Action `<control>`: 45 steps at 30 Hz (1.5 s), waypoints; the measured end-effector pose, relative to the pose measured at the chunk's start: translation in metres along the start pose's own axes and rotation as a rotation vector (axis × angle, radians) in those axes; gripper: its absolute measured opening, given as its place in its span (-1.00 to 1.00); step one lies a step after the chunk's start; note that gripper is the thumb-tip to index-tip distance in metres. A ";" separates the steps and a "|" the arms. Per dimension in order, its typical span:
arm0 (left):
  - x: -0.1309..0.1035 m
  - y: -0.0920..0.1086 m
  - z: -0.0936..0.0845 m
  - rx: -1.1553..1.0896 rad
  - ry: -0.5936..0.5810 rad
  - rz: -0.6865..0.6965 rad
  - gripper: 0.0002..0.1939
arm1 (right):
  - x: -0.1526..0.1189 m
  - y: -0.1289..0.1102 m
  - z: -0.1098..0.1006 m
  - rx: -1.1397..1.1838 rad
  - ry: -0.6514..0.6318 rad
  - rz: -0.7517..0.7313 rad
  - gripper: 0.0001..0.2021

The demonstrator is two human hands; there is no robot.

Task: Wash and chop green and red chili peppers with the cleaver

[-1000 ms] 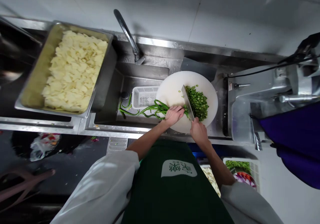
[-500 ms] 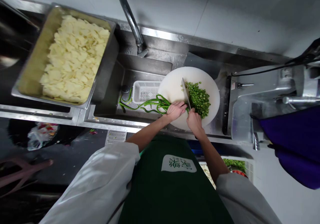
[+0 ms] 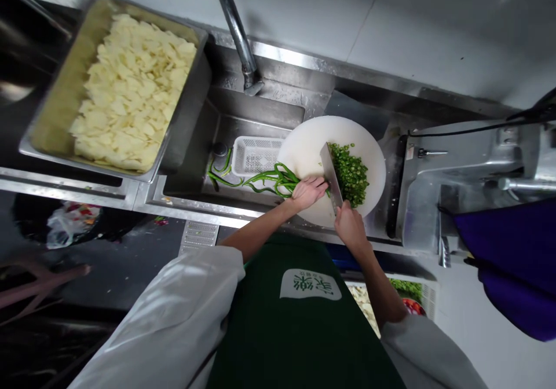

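Note:
My right hand (image 3: 350, 227) grips the handle of a cleaver (image 3: 331, 176), its broad blade tilted beside the chopped green pieces. My left hand (image 3: 309, 193) is closed over a bunch of long green chili peppers (image 3: 271, 176), pressing them on a round white cutting board (image 3: 304, 140). The peppers' far ends trail left off the board, over the sink. To the right of the blade lies a heap of chopped green chili (image 3: 353, 175). The pepper ends under my left fingers are partly hidden.
A white plastic basket (image 3: 256, 155) sits in the steel sink (image 3: 191, 163), below a faucet (image 3: 237, 30). At the left stands a deep metal pan (image 3: 32, 140) of pale sliced pieces (image 3: 134, 94). A purple cloth (image 3: 512, 261) hangs at the right, by a metal machine (image 3: 464, 157).
The cleaver's blade has tilted so more of its flat side shows, and my right hand has shifted slightly right. My left hand keeps its hold on the peppers. The whole view has shifted slightly.

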State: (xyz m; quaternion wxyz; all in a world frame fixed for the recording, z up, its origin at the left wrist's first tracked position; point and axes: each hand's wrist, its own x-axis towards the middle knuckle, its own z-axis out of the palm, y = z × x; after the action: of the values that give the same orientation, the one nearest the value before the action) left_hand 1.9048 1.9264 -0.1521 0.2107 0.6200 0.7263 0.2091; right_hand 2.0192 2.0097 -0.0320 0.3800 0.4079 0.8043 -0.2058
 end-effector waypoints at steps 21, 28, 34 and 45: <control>0.012 0.010 0.012 0.072 0.105 -0.080 -0.65 | 0.022 0.020 0.014 0.124 0.049 0.067 -0.74; -0.010 0.009 0.008 0.155 0.164 -0.120 -0.71 | 0.020 0.003 0.020 0.117 0.033 0.056 -0.73; -0.010 0.001 0.018 0.128 0.101 -0.091 -0.67 | 0.006 0.010 0.012 0.062 0.036 0.038 -0.72; -0.004 -0.001 0.013 0.151 -0.016 -0.047 -0.66 | 0.011 0.001 0.005 0.030 0.024 0.022 -0.72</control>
State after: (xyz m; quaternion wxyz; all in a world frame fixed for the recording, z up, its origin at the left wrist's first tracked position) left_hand 1.9123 1.9231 -0.1630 0.1741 0.6185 0.7527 0.1436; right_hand 2.0179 2.0129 -0.0439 0.3665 0.4249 0.8011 -0.2085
